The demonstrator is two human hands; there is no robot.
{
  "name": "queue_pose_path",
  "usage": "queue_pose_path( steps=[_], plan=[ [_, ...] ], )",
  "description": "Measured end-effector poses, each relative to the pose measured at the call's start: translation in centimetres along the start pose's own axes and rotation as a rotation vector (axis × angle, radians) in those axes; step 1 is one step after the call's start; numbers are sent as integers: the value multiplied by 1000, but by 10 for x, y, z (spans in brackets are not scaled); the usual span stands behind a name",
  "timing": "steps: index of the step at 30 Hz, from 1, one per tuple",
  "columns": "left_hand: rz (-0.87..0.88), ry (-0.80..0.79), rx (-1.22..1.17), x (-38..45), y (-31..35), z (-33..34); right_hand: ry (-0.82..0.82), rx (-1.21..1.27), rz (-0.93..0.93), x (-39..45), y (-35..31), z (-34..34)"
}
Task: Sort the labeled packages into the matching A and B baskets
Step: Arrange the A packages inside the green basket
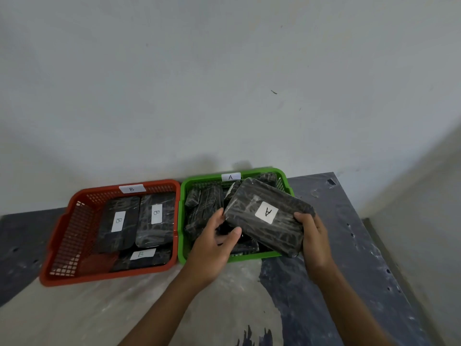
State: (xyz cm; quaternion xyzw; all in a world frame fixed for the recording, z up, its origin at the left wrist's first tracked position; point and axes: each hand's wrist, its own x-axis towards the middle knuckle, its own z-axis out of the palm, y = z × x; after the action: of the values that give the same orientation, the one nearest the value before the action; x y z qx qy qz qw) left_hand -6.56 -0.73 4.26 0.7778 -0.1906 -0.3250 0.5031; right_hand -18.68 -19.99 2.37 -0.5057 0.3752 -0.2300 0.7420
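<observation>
A black wrapped package with a white "A" label (268, 217) is held tilted above the right half of the green basket (183, 196), which carries an "A" tag (230, 177) on its far rim. The right hand (315, 242) grips the package's near right corner, fingers curled round its edge, while the left hand (214, 243) sits at its left edge with relaxed, spread fingers that touch it or come very close; I cannot tell which. Beneath the package the green basket already holds a loose heap of similar black packages (204, 208), their labels mostly hidden. Just left of it, touching side by side, the red basket (57, 236) with a "B" tag (131, 188) holds three packages marked B (139, 228), laid flat. No unsorted package shows on the bench (124, 308) near either basket, so the sorting looks close to finished, this one perhaps the last, with only its lowering into the green basket left.
</observation>
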Motion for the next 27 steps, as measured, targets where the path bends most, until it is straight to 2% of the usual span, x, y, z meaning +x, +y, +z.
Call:
queue_pose_path(
  steps=[6, 9, 13, 17, 21, 25, 27],
  plan=[
    [-76, 13, -73, -3, 0, 4, 19, 49, 75, -7, 14, 5],
    [-138, 42, -209, -6, -2, 12, 49, 86, 130, -13, 23, 8],
    [-272, -33, -372, -18, -7, 30, -78, 246, 249, -35, 45, 21],
    [-241, 68, -317, -20, -13, 22, -105, -91, 197, -57, 63, 19],
    [-205, -44, -189, -14, -7, 14, -93, -176, 119, -58, 60, 8],
    [-117, -190, -8, 3, 9, 19, 121, -326, 9, -38, 39, -12],
    [-111, -178, 54, 8, 11, 20, 191, -449, 31, -20, 29, -24]
  ],
)
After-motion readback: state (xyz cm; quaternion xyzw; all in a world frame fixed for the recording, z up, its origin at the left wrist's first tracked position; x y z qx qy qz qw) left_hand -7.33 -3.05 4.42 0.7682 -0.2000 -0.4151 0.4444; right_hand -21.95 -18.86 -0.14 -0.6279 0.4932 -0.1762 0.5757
